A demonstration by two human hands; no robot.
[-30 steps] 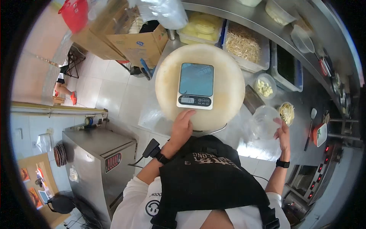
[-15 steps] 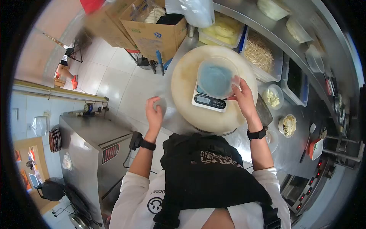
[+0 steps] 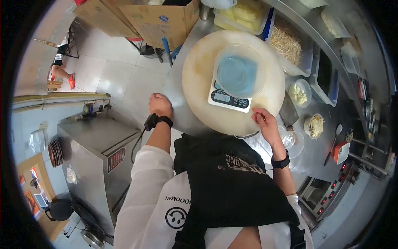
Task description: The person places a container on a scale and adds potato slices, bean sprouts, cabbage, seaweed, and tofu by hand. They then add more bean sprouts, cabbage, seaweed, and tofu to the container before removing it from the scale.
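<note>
A clear round plastic tub (image 3: 253, 66) with a bluish look stands on a white digital kitchen scale (image 3: 222, 98), whose display is lit. Both are on a thick round chopping board (image 3: 197, 83). At the board's near right rim is my right hand (image 3: 267, 124), holding nothing, its fingers loosely bent and slightly apart. My left hand (image 3: 161, 106) is closed at the steel counter's left edge, with nothing visible in it. A cleaver (image 3: 288, 110) lies right of the board. Nearby are a clear bowl (image 3: 293, 143) and a tub of chopped pale pieces (image 3: 299, 93).
Bins of bean sprouts (image 3: 286, 43) and pale yellow food (image 3: 242, 16) line the back. A small bowl of shreds (image 3: 315, 125) and a spoon (image 3: 338, 130) lie to the right. Cardboard boxes (image 3: 159, 25) stand back left, a steel cabinet (image 3: 97, 141) left. A person's leg (image 3: 62, 72) shows far left.
My right hand has let go of the clear tub and drawn back toward me. My left hand has moved up and left, its fingers now curled in. The camera view has shifted.
</note>
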